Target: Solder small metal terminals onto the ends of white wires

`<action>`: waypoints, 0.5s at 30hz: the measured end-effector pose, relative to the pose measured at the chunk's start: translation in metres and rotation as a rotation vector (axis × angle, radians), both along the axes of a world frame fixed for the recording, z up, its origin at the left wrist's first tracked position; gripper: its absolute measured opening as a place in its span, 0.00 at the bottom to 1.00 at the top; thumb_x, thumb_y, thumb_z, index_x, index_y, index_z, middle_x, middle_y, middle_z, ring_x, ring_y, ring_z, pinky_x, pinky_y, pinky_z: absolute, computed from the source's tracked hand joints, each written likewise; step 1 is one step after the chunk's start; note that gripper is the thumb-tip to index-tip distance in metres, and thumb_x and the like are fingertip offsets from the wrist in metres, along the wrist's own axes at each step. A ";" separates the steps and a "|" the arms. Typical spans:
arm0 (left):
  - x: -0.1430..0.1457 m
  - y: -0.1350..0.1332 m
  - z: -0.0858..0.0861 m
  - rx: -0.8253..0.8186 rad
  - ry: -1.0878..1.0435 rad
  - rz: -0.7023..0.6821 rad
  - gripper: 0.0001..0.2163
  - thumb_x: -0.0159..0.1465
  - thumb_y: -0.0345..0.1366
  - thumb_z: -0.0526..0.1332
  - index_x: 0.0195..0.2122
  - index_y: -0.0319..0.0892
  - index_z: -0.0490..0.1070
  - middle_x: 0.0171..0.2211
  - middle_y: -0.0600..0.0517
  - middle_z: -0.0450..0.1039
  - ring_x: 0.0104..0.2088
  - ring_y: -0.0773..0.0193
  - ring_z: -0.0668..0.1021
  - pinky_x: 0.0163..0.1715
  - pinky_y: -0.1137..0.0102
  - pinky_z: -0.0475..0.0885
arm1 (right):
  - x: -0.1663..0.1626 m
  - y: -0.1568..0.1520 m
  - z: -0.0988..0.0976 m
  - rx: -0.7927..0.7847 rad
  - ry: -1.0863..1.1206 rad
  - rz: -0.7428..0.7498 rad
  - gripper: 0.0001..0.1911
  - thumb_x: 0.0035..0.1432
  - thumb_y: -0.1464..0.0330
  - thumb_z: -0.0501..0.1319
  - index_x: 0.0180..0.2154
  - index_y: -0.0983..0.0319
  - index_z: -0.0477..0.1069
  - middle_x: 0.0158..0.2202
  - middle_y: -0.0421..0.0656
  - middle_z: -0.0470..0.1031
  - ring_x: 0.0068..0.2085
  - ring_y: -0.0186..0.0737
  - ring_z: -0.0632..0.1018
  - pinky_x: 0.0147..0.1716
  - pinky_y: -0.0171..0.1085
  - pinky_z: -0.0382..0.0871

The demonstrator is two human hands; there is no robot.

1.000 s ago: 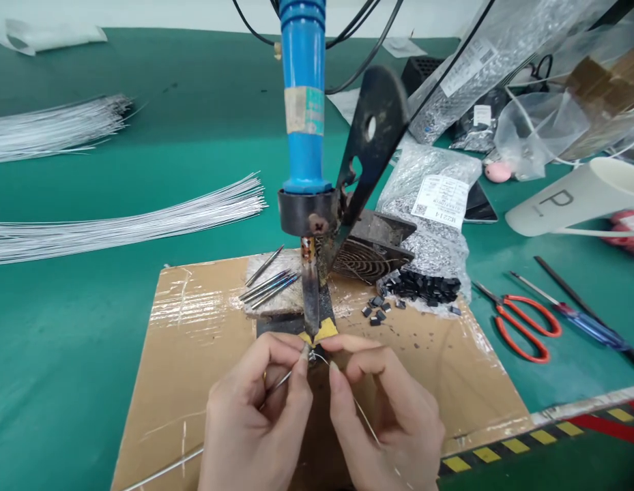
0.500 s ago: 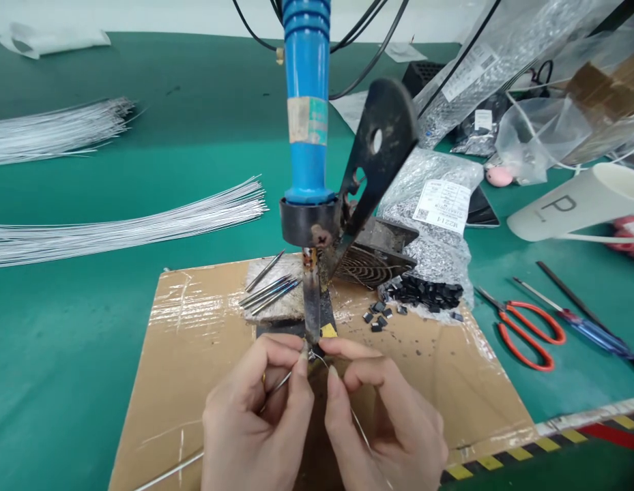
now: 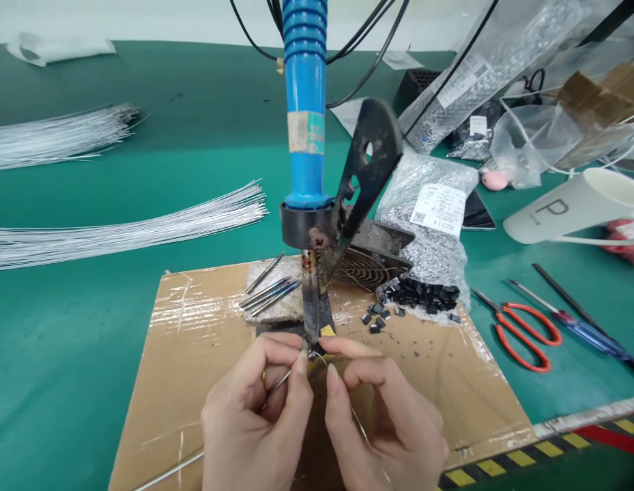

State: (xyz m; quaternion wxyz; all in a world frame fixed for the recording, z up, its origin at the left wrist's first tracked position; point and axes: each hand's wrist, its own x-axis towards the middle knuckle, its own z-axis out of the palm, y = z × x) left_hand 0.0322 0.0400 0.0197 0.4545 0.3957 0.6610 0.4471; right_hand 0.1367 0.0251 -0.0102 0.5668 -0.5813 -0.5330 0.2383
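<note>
A blue-handled soldering iron [image 3: 305, 170] stands vertically in a black metal bracket [image 3: 370, 160], its dark tip [image 3: 310, 307] pointing down between my hands. My left hand [image 3: 258, 409] pinches a thin light cable [image 3: 168, 470] that runs in from the lower left and ends right beneath the tip. In the fingers of my right hand [image 3: 391, 409] is a fine silvery solder wire [image 3: 359, 427], bent toward the same spot. Both hands are closed, fingertips close to the iron. Whatever small part sits at the cable's end is mostly hidden by fingers.
Under the hands lies a cardboard sheet [image 3: 183, 354], with metal rods [image 3: 268, 296] on a pad and a small fan [image 3: 368, 262] behind. Black pieces [image 3: 424, 294] spill from a bubble-wrap bag [image 3: 424, 204]. Pliers [image 3: 526, 334] and a screwdriver [image 3: 587, 334] lie right; cable bundles [image 3: 117, 232] left.
The camera view has shifted slightly, so the background sits a little lower. Both hands keep practically the same pose beneath the iron's tip.
</note>
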 end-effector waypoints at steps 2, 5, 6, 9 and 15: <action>0.000 0.000 0.001 -0.011 0.001 0.004 0.06 0.63 0.35 0.66 0.29 0.45 0.75 0.30 0.57 0.74 0.24 0.73 0.75 0.27 0.82 0.74 | 0.000 0.000 0.001 0.011 -0.001 -0.003 0.09 0.59 0.77 0.63 0.33 0.57 0.70 0.43 0.39 0.85 0.41 0.35 0.86 0.42 0.31 0.80; 0.000 0.000 0.002 -0.027 0.000 0.010 0.06 0.63 0.35 0.66 0.28 0.45 0.75 0.32 0.56 0.76 0.28 0.72 0.79 0.29 0.83 0.75 | -0.001 0.000 0.000 0.014 -0.004 -0.006 0.09 0.59 0.77 0.64 0.33 0.57 0.70 0.42 0.41 0.85 0.39 0.38 0.86 0.41 0.33 0.81; 0.000 0.000 0.002 -0.028 -0.001 0.012 0.06 0.63 0.36 0.67 0.28 0.44 0.76 0.33 0.56 0.76 0.27 0.72 0.79 0.29 0.83 0.75 | -0.001 0.000 0.000 0.015 -0.004 -0.007 0.09 0.59 0.77 0.64 0.33 0.57 0.70 0.42 0.42 0.85 0.39 0.38 0.86 0.41 0.34 0.82; -0.002 0.001 0.000 -0.007 0.012 0.013 0.06 0.62 0.37 0.67 0.28 0.44 0.76 0.34 0.54 0.76 0.27 0.70 0.79 0.27 0.82 0.76 | -0.001 0.000 -0.001 0.020 -0.006 -0.008 0.08 0.59 0.76 0.64 0.33 0.57 0.70 0.42 0.44 0.85 0.40 0.41 0.86 0.40 0.35 0.82; -0.002 0.000 0.000 -0.010 -0.003 0.003 0.07 0.63 0.36 0.67 0.28 0.43 0.76 0.34 0.54 0.77 0.26 0.71 0.79 0.27 0.81 0.76 | -0.002 0.000 0.001 -0.003 0.002 -0.016 0.09 0.60 0.76 0.64 0.33 0.57 0.70 0.42 0.42 0.85 0.38 0.38 0.86 0.40 0.33 0.81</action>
